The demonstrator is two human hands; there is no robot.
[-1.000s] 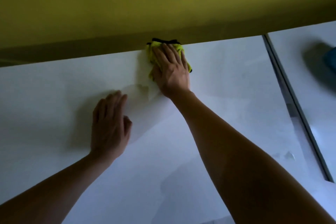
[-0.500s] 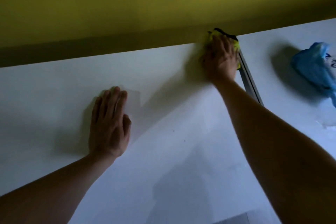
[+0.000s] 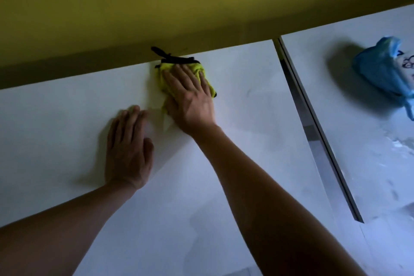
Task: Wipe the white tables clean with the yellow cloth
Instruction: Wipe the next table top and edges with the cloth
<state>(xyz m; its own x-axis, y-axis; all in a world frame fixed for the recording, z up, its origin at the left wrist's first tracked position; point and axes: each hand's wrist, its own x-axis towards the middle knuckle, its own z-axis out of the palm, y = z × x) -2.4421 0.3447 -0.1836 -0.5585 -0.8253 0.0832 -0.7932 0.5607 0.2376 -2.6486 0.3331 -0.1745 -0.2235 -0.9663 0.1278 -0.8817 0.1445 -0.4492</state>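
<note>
The yellow cloth [image 3: 199, 71], edged in black, lies bunched at the far edge of the white table [image 3: 246, 101], against the yellow wall. My right hand [image 3: 190, 96] presses flat on the cloth with straight, spread fingers and covers most of it. My left hand [image 3: 127, 148] rests flat on the tabletop, a little nearer and to the left of the cloth, holding nothing. A second white table [image 3: 358, 101] stands to the right across a narrow gap.
A yellow wall [image 3: 179, 2] runs along the far edge of both tables. A crumpled blue plastic bag [image 3: 385, 69] sits on the right table. A dark gap with a metal edge [image 3: 313, 132] separates the tables. Pale smears mark the right table.
My right hand has slid the cloth back leftward along the far edge, away from the gap between the tables. My left hand has stayed flat in place.
</note>
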